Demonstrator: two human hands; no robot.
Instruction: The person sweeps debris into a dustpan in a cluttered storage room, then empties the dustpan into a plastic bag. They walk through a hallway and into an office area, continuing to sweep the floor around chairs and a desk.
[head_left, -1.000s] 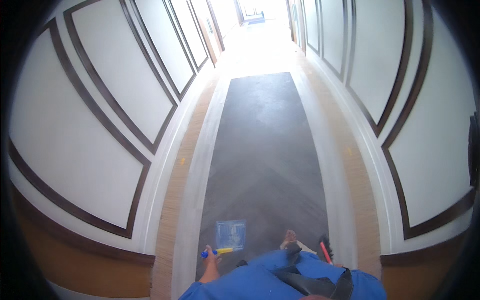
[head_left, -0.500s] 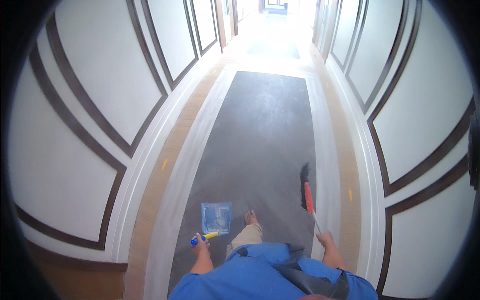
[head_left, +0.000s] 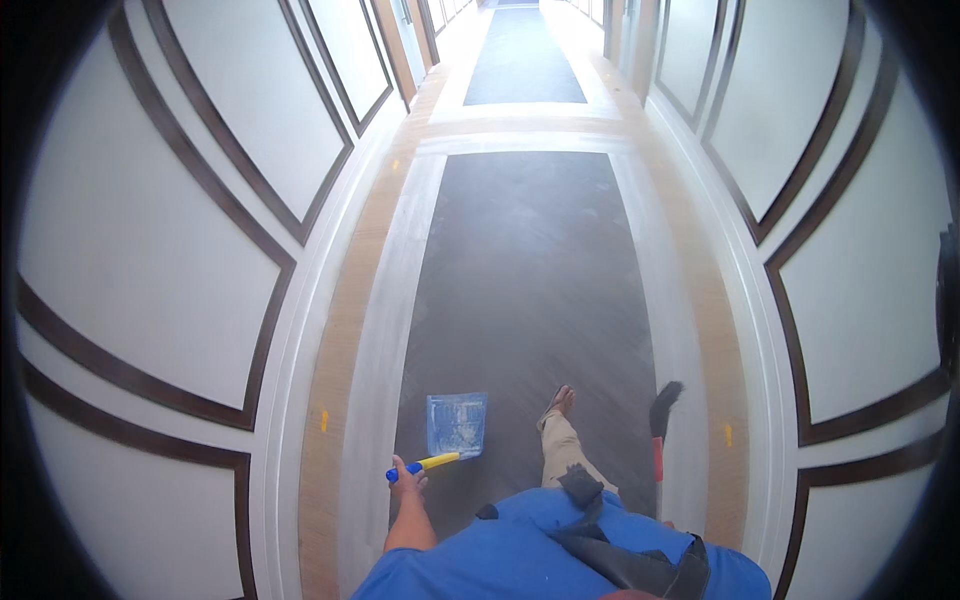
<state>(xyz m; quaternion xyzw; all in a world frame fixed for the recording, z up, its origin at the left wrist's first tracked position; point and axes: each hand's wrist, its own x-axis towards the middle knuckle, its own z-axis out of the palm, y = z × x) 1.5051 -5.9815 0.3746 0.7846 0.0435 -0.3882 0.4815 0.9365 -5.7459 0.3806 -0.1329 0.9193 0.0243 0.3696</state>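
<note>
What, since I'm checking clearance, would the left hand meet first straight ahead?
The way looks free for the left hand, passing left of its blue, square plastic dustpan; depth is unclear.

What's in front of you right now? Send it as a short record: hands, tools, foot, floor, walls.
Left hand: closed around the dustpan's blue-and-yellow handle
Dustpan: blue, with pale smears; seen against the dark floor panel; floor contact unclear
Right hand: mostly hidden at the edge of the blue shirt; grip unclear
Broom: black bristles, red section; person's right, over the pale strip
Foot: one visible, on the dark panel
Walls: white, dark brown trim, both sides
</note>
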